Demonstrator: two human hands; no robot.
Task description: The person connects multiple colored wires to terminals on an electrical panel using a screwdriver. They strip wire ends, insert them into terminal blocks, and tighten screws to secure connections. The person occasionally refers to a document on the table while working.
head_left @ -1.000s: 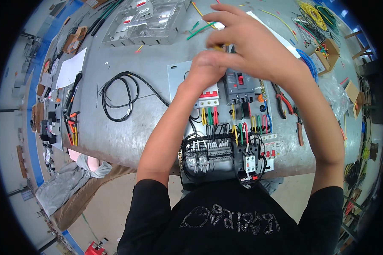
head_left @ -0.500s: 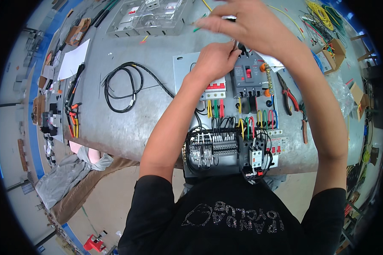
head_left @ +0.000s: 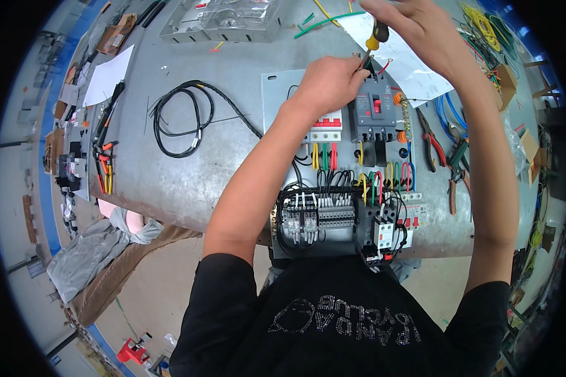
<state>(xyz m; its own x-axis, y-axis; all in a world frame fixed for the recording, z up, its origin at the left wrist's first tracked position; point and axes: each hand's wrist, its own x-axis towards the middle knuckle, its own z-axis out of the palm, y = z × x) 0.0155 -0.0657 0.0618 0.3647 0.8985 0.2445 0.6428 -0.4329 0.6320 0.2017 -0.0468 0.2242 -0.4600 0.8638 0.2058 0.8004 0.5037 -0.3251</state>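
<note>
My right hand (head_left: pixel 418 28) grips the yellow-and-black handle of a screwdriver (head_left: pixel 374 39). The shaft slants down to the top end of a grey molded-case circuit breaker (head_left: pixel 374 113) with a red toggle. There my left hand (head_left: pixel 333 81) is closed, thumb and fingertips beside the shaft. What it pinches, if anything, is hidden. The breaker sits on a metal mounting plate (head_left: pixel 271 103), partly covered by my left hand and forearm. Beside it is a smaller breaker with red levers (head_left: pixel 327 125). Yellow, green and red wires run below both.
Nearer me are terminal blocks (head_left: pixel 336 218) and a contactor (head_left: pixel 383 232). Red-handled pliers (head_left: pixel 431 141) lie to the right, a paper sheet (head_left: pixel 402 69) behind. Coiled black cable (head_left: pixel 176 141) lies left of the plate. A clear-covered grey box (head_left: pixel 223 28) stands at the far side.
My right hand has moved right and now holds the screwdriver pointing down at the breaker's top end. My left hand stays by that end. More of the paper sheet shows.
</note>
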